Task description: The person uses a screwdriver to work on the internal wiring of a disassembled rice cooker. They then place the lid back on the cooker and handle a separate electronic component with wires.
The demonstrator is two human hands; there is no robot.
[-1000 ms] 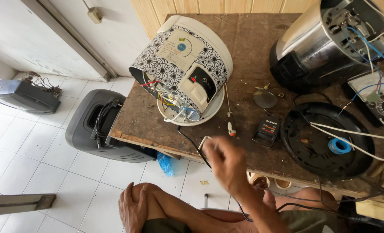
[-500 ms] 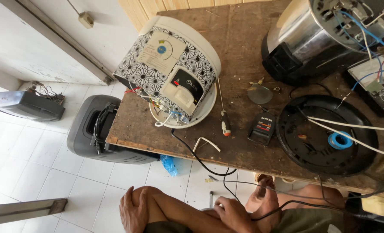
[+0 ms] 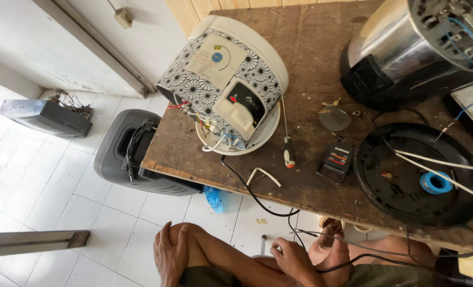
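Observation:
I sit at a worn wooden table (image 3: 311, 48). My left hand (image 3: 168, 254) lies flat over my knee and holds nothing. Down at my lap, my right hand (image 3: 294, 259) has its fingers curled round a black cable (image 3: 258, 199), which runs up to a white rice cooker (image 3: 227, 79) with a black flower pattern. The cooker lies on its side with loose wires hanging out of its bottom. A small screwdriver (image 3: 288, 154) and a bent white wire (image 3: 263, 173) lie beside it.
On the table's right are a black round base (image 3: 401, 196) with a blue tape roll (image 3: 436, 182), a small black part (image 3: 334, 160), a metal disc (image 3: 334, 118) and a steel pot body (image 3: 406, 48). A black case (image 3: 133, 157) and a grey box (image 3: 45, 117) sit on the tiled floor.
My right hand has dropped from above the table's front edge to my lap and closed on the black cable. My left hand stayed on my knee.

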